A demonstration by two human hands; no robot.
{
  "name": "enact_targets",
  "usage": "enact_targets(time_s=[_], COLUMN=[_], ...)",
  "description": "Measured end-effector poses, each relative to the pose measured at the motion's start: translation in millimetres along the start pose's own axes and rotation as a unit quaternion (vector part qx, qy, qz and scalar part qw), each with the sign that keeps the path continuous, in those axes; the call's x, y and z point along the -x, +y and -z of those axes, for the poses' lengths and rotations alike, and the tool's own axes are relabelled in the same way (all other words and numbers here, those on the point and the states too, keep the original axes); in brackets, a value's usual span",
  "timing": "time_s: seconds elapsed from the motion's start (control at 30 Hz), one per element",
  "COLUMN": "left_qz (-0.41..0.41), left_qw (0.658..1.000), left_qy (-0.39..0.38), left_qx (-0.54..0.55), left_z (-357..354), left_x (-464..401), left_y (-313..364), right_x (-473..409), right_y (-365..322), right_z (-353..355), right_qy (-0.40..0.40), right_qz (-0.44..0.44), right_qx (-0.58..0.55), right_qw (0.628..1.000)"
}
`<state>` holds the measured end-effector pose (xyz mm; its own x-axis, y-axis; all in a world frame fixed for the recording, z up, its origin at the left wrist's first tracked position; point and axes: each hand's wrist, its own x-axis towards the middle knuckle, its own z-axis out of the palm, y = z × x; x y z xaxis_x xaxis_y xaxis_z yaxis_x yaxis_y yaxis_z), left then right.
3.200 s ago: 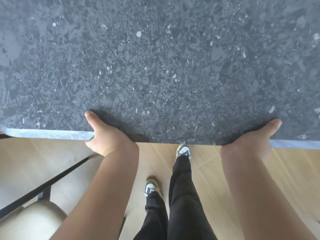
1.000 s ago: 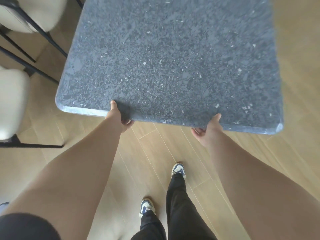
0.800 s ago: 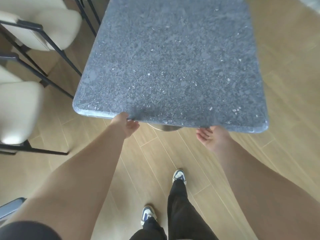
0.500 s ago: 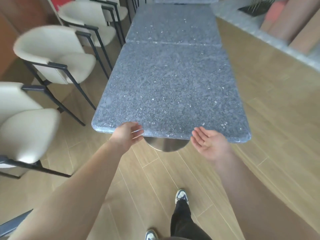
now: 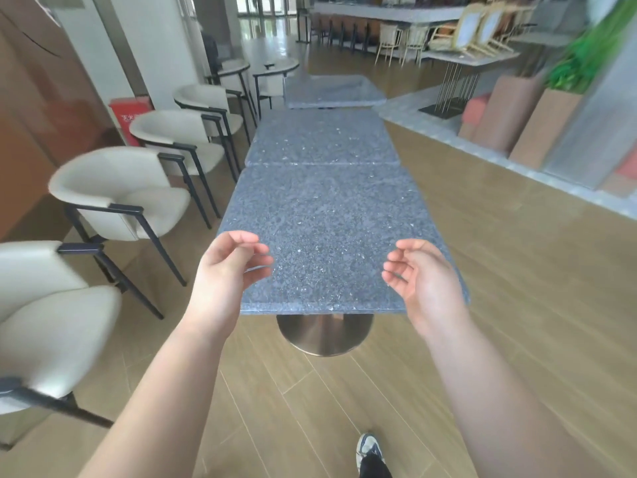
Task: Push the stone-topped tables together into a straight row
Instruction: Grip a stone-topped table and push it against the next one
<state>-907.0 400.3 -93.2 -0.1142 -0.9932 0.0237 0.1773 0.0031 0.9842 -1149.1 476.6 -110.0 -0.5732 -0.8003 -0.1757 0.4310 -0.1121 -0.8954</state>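
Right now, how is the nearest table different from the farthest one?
The nearest table sits edge to edge with the middle table; the farthest table stands apart, shifted right. The nearest table's round metal base shows; the farthest table's is hidden. Both have speckled grey stone tops.

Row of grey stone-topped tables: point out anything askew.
The farthest grey stone-topped table sits apart from the middle table, offset and slightly turned. The nearest table butts flush against the middle one. Both hands are off it.

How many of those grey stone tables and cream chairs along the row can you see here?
Stone-topped tables: 3 (near, middle, far)
Cream chairs: 6 ()
Total: 9
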Motion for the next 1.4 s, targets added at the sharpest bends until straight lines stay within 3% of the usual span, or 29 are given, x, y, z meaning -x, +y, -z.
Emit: enact_targets(time_s=[0.23,0.4,0.53,0.8,1.03,1.4], left_qz=[-0.061,-0.081,-0.104,-0.114,-0.106,-0.092], left_qw=[0.998,0.996,0.993,0.993,0.992,0.981], left_qy=[-0.010,-0.029,-0.047,-0.011,0.057,0.169], left_qx=[-0.003,0.000,-0.002,-0.033,-0.026,-0.036], left_z=[-15.9,-36.9,-50.8,-60.7,-63.7,48.0], left_x=[17.8,13.5,-4.8,-66.0,-130.4,-165.3], left_y=[30.5,47.1,53.8,48.4,38.4,40.1], right_x=[31.8,25.0,1.1,-70.5,-147.6,-177.5], right_y=[-31.7,-45.5,-58.7,-68.9,-52.6,17.0], right_z=[-10.7,-11.0,-11.2,-24.4,-62.2,-178.2], right_qy=[-0.026,-0.034,-0.041,-0.079,-0.140,-0.217], right_qz=[0.134,0.173,0.178,0.165,0.119,0.062], right_qx=[0.054,0.102,0.106,0.094,0.113,0.128], right_qw=[0.989,0.979,0.977,0.979,0.976,0.966])
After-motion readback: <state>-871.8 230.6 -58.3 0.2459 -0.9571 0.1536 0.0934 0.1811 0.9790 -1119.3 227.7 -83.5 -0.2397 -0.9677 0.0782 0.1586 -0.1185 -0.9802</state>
